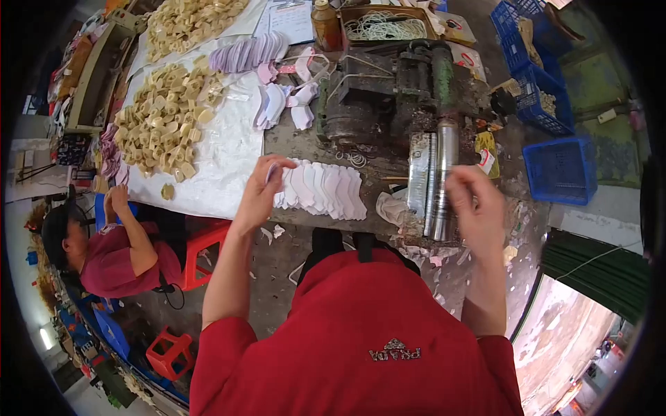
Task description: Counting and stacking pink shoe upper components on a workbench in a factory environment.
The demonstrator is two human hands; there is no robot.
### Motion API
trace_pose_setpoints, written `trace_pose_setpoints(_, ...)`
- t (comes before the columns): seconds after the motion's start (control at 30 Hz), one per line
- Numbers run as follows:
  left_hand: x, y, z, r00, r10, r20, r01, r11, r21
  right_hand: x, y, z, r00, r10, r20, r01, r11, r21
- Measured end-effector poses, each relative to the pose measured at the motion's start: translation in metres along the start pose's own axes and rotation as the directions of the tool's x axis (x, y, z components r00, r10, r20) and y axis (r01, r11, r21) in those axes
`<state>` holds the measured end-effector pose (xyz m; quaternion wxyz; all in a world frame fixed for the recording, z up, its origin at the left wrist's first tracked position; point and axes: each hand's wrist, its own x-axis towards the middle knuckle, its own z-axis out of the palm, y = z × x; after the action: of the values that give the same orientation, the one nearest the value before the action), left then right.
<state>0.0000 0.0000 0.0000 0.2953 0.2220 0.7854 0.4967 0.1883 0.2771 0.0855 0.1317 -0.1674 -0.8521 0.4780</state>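
My left hand (262,188) pinches a thin white cut-out piece at the left end of a fanned row of white shaped pieces (326,191) lying on the worn workbench (378,166). My right hand (475,204) hovers at the near end of the metal rollers (436,173) of a dark green machine (402,87); its fingers are curled, and I cannot tell whether anything is in them.
Beige cut-outs (163,125) are heaped on a white sheet, pale purple pieces (253,52) behind. A tray of rubber bands (381,26) and a brown bottle (325,24) stand at the back. Blue crates (560,166) sit right. Another person (104,249) sits left by red stools (201,249).
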Motion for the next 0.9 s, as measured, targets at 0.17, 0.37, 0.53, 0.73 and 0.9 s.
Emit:
trace_pose_setpoints(0.17,0.006,0.081,0.089,0.942,0.336,-0.019,-0.290,0.780,-0.554,0.007,-0.022,0.040,0.926,-0.377,0.016,0.375,0.913,-0.163)
trace_pose_setpoints(0.37,0.009,0.103,0.137,0.876,0.440,-0.197,-0.470,0.688,-0.553,0.005,-0.010,0.059,0.857,-0.454,-0.244,0.401,0.885,-0.235)
trace_pose_setpoints(0.53,0.004,0.105,0.137,0.923,0.323,-0.208,-0.374,0.876,-0.304,0.002,0.001,0.030,0.936,-0.337,-0.104,0.325,0.938,-0.117)
trace_pose_setpoints(0.73,0.012,0.086,0.134,0.969,0.247,-0.012,-0.247,0.968,-0.054,-0.001,0.045,-0.084,0.993,0.077,-0.086,-0.093,0.975,-0.202)
trace_pose_setpoints(0.9,0.005,0.092,0.165,0.906,0.404,0.122,-0.410,0.912,0.026,-0.003,0.066,-0.073,0.940,0.279,0.197,-0.227,0.942,-0.247)
